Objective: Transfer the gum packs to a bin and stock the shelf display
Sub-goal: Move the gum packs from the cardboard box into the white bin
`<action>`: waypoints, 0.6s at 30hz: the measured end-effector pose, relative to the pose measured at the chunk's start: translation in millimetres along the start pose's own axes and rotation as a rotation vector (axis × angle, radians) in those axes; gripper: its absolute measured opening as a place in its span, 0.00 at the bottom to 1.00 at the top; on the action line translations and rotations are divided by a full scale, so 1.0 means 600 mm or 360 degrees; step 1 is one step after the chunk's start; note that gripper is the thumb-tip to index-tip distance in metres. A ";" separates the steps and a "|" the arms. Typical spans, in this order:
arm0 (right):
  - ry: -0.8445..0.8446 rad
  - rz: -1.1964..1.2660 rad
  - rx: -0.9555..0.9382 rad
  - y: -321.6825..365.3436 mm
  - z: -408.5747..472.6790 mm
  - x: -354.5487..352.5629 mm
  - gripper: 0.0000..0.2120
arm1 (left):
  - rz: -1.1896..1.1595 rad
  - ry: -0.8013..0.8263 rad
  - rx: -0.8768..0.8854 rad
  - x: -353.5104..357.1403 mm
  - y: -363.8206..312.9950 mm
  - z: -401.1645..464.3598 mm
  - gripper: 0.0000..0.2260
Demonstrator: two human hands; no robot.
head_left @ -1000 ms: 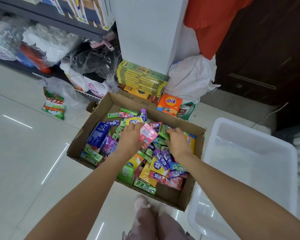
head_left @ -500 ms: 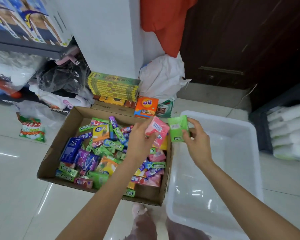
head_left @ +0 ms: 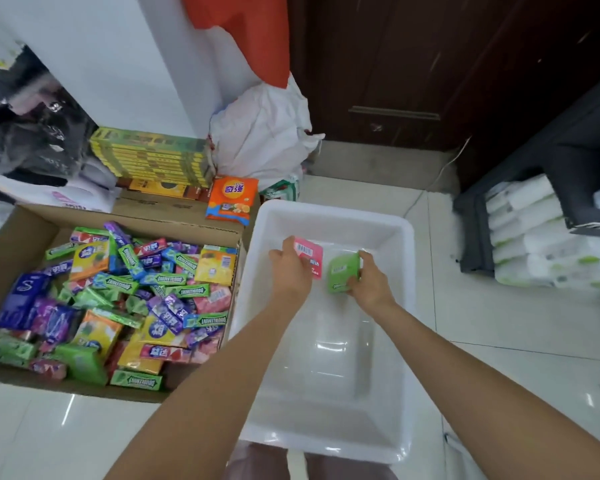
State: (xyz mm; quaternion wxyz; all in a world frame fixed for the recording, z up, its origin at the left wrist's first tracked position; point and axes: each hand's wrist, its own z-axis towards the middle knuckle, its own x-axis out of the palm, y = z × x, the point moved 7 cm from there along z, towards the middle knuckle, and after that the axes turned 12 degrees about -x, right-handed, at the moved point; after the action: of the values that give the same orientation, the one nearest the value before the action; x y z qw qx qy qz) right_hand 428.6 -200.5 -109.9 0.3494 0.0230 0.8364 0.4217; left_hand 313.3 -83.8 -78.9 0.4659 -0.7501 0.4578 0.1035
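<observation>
Hands reach together into the white plastic bin [head_left: 400,233], which stands on the tiled floor just at 3 o'clock of the cardboard box [head_left: 25,230]; their walls seem to touch. The left hand [head_left: 290,270] holds a pink gum pack [head_left: 310,255], with the fingers curled around its left edge, barcode side up. The right hand [head_left: 369,284] holds a green gum pack [head_left: 342,273], with the thumb and fingers clamped on its right side. Both packs are over the far half of the bin, the pink one at 9 o'clock of the green one and very near to it; I cannot tell if they touch each other or the bottom of the bin. The bottom of the bin is bare and shiny.

The box is full of mixed gum packs [head_left: 125,296] in green, purple, yellow, blue and pink, lying in disorder. At 12 o'clock of the box is a stack of yellow-green cartons [head_left: 153,157], and next to it an orange packet [head_left: 232,197] leans near the far left corner of the bin. A white bag [head_left: 260,133] is behind it.
</observation>
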 end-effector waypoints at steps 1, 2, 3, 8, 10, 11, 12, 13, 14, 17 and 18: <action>0.0057 -0.0081 -0.0004 -0.005 0.003 0.002 0.27 | 0.0016 -0.0001 -0.0041 0.008 0.002 0.003 0.20; 0.0109 -0.0154 -0.0008 -0.007 0.005 0.004 0.28 | 0.0047 0.0007 -0.0074 0.016 0.005 0.007 0.21; 0.0152 -0.0204 -0.0023 -0.009 0.007 0.007 0.30 | 0.0090 0.0024 -0.0101 0.022 0.006 0.008 0.22; 0.0310 -0.0293 -0.0059 -0.013 0.009 0.021 0.27 | 0.0310 0.0123 -0.0205 0.038 0.032 0.018 0.26; 0.0270 -0.0288 -0.0114 -0.004 0.007 0.020 0.21 | 0.0358 0.0159 -0.0145 0.034 0.033 0.013 0.26; 0.0244 -0.0288 -0.0155 0.004 0.004 0.019 0.21 | 0.0351 0.0156 -0.0082 0.027 0.030 0.008 0.25; 0.0218 -0.0284 -0.0189 0.014 0.001 0.018 0.22 | 0.0329 0.0135 -0.0008 0.016 0.025 0.000 0.22; 0.0177 -0.0275 -0.0240 0.029 -0.004 0.015 0.22 | 0.0289 0.0101 0.0070 0.002 0.019 -0.010 0.20; 0.0133 -0.0243 -0.0302 0.048 -0.010 0.013 0.22 | 0.0230 0.0062 0.0155 -0.015 0.013 -0.021 0.18; 0.0038 -0.0118 -0.0572 0.127 -0.030 0.019 0.18 | 0.0074 -0.0081 0.0418 -0.082 0.006 -0.054 0.14; 0.0037 -0.0071 -0.0641 0.154 -0.037 0.029 0.18 | 0.0068 -0.0142 0.0468 -0.109 0.011 -0.062 0.13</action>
State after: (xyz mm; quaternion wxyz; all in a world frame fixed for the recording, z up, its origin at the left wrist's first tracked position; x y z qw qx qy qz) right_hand 378.5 -150.5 -44.3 0.3465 -0.0709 0.7395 0.5728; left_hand 261.0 -75.8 -24.4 0.5884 -0.6585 0.4627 0.0786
